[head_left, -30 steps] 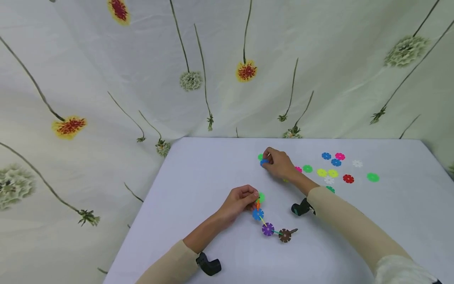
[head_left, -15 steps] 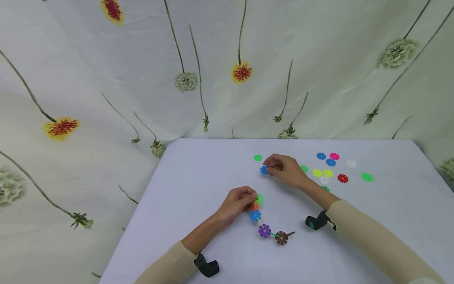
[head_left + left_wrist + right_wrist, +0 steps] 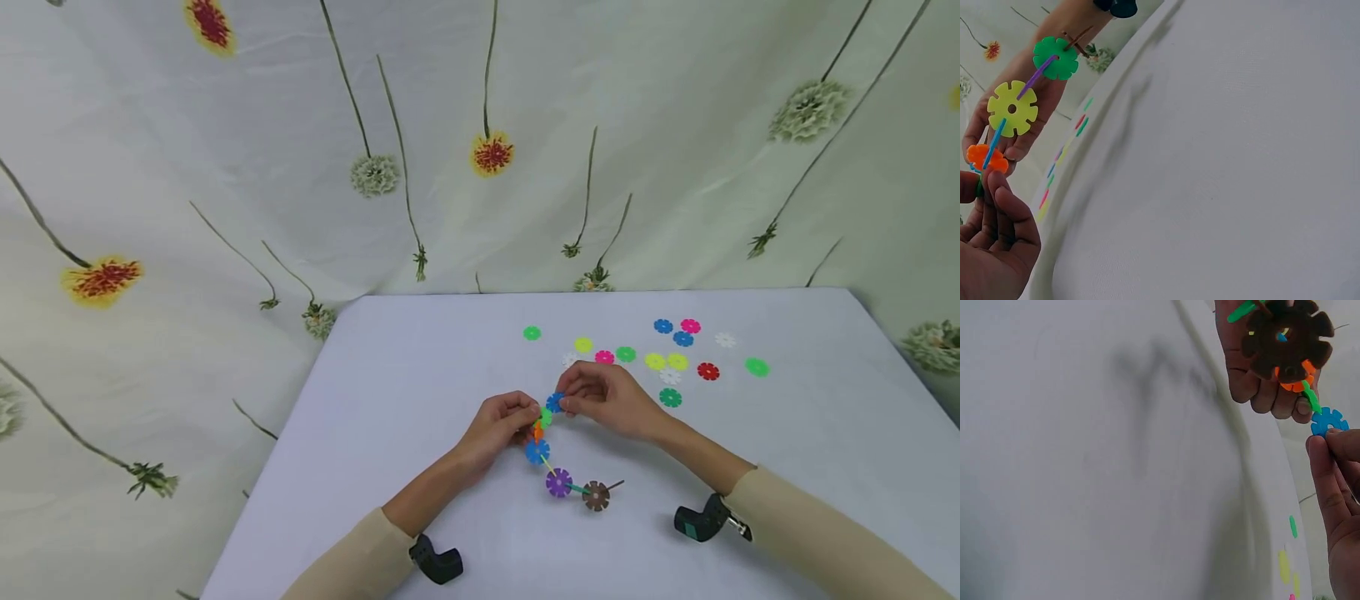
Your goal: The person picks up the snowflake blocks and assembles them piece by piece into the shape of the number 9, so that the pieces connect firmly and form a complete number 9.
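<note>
My left hand (image 3: 495, 429) pinches the green disc (image 3: 545, 417) at the upper end of a chain of notched discs. Below it hang an orange disc (image 3: 537, 432), a blue disc (image 3: 537, 452), a purple disc (image 3: 558, 482) and a brown disc (image 3: 596, 496), with others edge-on between them. Between thumb and fingers my right hand (image 3: 611, 400) holds a loose blue disc (image 3: 555, 402) by its edge, right beside the green one. In the right wrist view this blue disc (image 3: 1329, 422) is at the green disc's (image 3: 1311, 397) end; whether their slots interlock I cannot tell.
Loose discs lie flat on the white table (image 3: 405, 358) beyond my hands: a green one (image 3: 532, 333) at the left, yellow (image 3: 583, 344), pink (image 3: 604, 357) and red (image 3: 708, 371) ones further right, among several others. Flower-patterned cloth (image 3: 285, 125) hangs behind the table.
My right hand has brought the blue disc from the table's far part down toward my left hand, up to the chain's green disc. The left hand keeps its grip; the head view has shifted slightly.
</note>
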`<state>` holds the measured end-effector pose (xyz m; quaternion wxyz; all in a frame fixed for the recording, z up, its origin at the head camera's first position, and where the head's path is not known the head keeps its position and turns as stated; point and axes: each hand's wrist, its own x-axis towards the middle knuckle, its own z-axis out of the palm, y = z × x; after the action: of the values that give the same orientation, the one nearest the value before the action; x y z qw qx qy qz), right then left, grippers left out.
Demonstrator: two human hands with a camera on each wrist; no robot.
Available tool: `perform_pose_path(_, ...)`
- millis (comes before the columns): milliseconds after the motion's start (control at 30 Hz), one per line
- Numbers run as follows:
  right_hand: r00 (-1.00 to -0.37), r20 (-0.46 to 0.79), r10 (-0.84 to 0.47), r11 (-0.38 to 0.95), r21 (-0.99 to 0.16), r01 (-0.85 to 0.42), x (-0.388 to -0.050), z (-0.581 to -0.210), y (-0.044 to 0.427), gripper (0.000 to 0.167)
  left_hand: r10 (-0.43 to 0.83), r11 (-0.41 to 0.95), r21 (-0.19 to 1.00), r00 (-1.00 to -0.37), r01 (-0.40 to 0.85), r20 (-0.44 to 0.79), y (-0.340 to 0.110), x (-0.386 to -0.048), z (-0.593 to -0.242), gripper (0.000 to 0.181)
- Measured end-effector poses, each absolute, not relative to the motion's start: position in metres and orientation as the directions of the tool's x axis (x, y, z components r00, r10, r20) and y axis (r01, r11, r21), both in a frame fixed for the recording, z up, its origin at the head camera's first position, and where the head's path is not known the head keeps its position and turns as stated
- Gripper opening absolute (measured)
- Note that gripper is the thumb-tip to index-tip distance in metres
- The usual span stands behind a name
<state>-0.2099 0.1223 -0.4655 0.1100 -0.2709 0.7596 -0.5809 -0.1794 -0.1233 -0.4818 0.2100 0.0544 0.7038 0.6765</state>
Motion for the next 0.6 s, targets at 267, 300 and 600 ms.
perform_pose_path(267, -0.828, 0.170, -0.534, 0.148, -0.946, -0.290, -0.2032, -0.4705, 0.1215, 0.011, 0.364, 0.084, 0.976, -0.905, -0.202, -0.219, -0.1214, -0.1780, -0.4810, 0.019)
perform_pose_path(300, -0.826, 0.177, -0.536, 0.139, -0.946, -0.293, -0.2029, -0.4709, 0.1218, 0.011, 0.364, 0.086, 0.976, -0.906, -0.199, -0.217, -0.1211, -0.1778, -0.4810, 0.019)
perform_pose_path(600, -0.781, 0.226, -0.582, 0.074, -0.942, -0.328, -0.2060, -0.4755, 0.1257, 0.008, 0.377, 0.127, 0.984, -0.911, -0.127, -0.167, -0.1195, -0.1787, -0.4802, 0.021)
